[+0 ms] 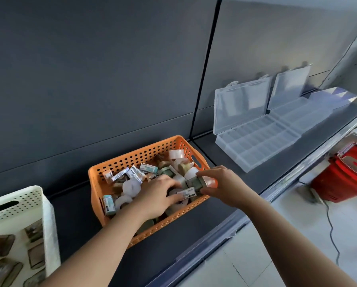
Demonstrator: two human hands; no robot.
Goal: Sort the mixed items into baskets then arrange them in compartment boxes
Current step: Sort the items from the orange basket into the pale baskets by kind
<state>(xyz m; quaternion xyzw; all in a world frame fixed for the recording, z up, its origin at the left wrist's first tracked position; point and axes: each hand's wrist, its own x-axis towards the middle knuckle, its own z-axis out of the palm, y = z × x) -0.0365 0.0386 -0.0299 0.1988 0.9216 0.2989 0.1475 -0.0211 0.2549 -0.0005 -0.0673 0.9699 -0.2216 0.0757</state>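
An orange perforated basket sits on the dark shelf, full of mixed small items: tape rolls, small labelled boxes, greenish pieces. My left hand reaches into the basket's middle, its fingers pinched on a small white labelled box. Over the basket's right rim, my right hand grips a green item with a clear cap. Two clear compartment boxes lie with lids up at the right, their compartments bare.
A white perforated basket at the left edge holds several brown flat packets. The dark shelf has a raised back wall and a front lip. On the floor at the right stand stacked red baskets and a thin black cable.
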